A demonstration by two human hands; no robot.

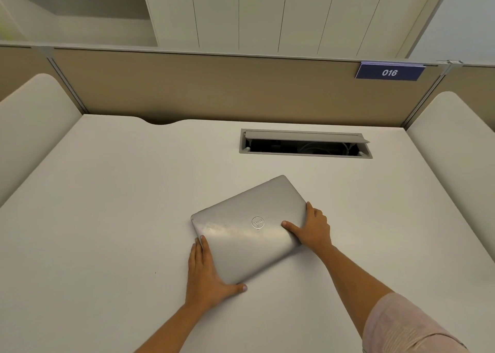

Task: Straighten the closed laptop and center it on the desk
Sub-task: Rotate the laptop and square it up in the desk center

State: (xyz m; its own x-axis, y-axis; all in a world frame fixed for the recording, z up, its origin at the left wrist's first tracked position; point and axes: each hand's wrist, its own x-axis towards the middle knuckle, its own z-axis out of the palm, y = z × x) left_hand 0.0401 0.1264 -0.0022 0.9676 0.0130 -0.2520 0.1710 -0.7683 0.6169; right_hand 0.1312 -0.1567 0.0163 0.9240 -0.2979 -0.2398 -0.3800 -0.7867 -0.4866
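Note:
A closed silver laptop (249, 226) with a round logo lies on the white desk (107, 205), turned askew so its far corner points up and to the right. My left hand (206, 275) grips its near-left corner, fingers along the left edge and thumb along the front edge. My right hand (312, 228) holds the right edge, thumb resting on the lid and fingers wrapped around the side. The laptop sits a little right of the desk's middle.
An open cable hatch (305, 145) is set into the desk behind the laptop. A beige partition (214, 87) with a blue tag reading 016 (389, 72) closes the back. Rounded white side panels (34, 117) flank the desk on both sides.

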